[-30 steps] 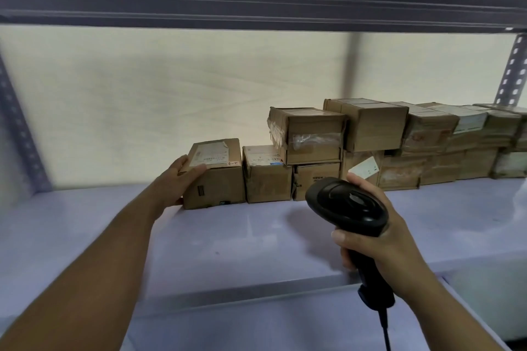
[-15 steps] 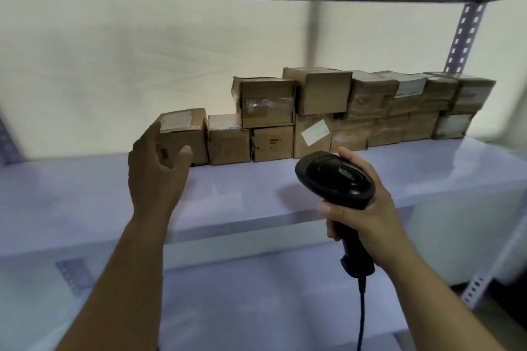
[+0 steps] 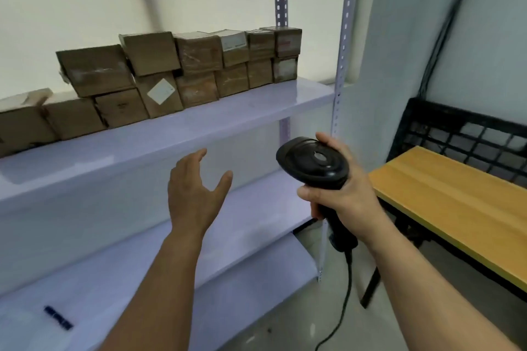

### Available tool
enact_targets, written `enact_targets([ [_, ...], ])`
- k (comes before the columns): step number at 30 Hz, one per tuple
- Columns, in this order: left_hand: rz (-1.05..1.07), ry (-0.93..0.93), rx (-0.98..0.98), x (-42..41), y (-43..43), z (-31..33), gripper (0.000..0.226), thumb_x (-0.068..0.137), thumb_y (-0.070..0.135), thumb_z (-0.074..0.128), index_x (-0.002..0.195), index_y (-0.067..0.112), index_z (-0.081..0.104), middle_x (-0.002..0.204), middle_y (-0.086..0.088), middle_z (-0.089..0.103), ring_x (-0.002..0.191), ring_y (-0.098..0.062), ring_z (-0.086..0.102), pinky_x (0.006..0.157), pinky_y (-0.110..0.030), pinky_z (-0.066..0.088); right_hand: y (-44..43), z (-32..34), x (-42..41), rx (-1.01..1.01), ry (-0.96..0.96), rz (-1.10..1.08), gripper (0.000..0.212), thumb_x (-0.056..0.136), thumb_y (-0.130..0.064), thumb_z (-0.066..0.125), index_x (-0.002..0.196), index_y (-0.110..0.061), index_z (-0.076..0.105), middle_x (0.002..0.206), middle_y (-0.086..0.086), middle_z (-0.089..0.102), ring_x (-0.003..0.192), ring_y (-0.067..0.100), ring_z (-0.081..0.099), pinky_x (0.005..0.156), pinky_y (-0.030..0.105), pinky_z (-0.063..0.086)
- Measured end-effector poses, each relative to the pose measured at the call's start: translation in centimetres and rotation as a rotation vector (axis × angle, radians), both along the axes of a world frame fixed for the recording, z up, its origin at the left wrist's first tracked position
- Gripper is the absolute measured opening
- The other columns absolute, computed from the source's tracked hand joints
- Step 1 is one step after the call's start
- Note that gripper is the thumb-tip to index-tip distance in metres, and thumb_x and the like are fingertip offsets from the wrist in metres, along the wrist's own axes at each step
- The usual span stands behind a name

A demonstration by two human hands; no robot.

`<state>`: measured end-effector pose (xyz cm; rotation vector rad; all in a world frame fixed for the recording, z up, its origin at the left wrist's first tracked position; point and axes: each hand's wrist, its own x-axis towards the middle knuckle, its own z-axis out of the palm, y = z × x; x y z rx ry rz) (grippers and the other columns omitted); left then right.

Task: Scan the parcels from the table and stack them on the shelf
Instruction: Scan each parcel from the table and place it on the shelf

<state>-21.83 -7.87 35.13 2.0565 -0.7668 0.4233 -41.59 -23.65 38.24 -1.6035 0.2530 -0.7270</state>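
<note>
Several brown cardboard parcels [image 3: 159, 74] stand in two layers along the back of the pale shelf [image 3: 176, 134]. The leftmost parcel [image 3: 22, 120] sits alone at the left edge of the view. My left hand [image 3: 196, 194] hangs in the air below and in front of the shelf board, fingers relaxed and spread, holding nothing. My right hand [image 3: 339, 196] grips the handle of a black barcode scanner [image 3: 313, 164], whose head points up towards the shelf. Its cable [image 3: 342, 302] hangs down to the floor.
A lower shelf board [image 3: 114, 288] lies beneath my arms. Perforated metal uprights [image 3: 342, 45] frame the shelf's right end. To the right stands a wooden-topped table [image 3: 456, 202] with a black wire grid [image 3: 467, 137] behind it, against the wall.
My left hand has let go of the leftmost parcel and drawn back from the shelf. The view has swung right, bringing the table into sight. The scanner stays in my right hand.
</note>
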Motion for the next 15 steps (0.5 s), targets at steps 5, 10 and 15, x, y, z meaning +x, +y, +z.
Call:
enact_targets([
  [5, -0.155, -0.027, 0.045, -7.1, -6.2, -0.9, 0.06, 0.084, 0.04, 0.072, 0.133, 0.013, 0.051, 0.138, -0.008, 0.049, 0.127, -0.025, 0.043, 0.106, -0.038, 0.033, -2.9, -0.3, -8.7, 0.004, -0.031, -0.12, 0.089, 0.067, 0.006, 0.084, 0.136, -0.036, 0.046, 0.116, 0.009, 0.061, 0.05, 0.016, 0.06, 0.044, 0.028, 0.048],
  [10, -0.323, 0.013, 0.082, -14.0, -11.4, -2.0, 0.068, 0.08, 0.053, 0.065, 0.135, 0.016, 0.051, 0.144, -0.005, 0.043, 0.133, -0.023, 0.037, 0.11, -0.037, 0.029, -5.1, -0.9, -16.0, 0.002, -0.012, -0.251, 0.091, 0.061, -0.01, 0.084, 0.137, -0.04, 0.045, 0.122, 0.009, 0.06, 0.055, 0.017, 0.063, 0.045, 0.032, 0.05],
  [15, -0.524, 0.016, 0.128, -19.7, -16.2, -2.8, 0.084, 0.068, 0.07, 0.043, 0.135, 0.02, 0.05, 0.146, -0.002, 0.041, 0.134, -0.019, 0.035, 0.107, -0.029, 0.025, -6.6, -1.5, -22.1, -0.007, -0.037, -0.41, 0.093, 0.061, -0.008, 0.084, 0.141, -0.031, 0.042, 0.119, 0.006, 0.063, 0.06, 0.013, 0.065, 0.044, 0.033, 0.052],
])
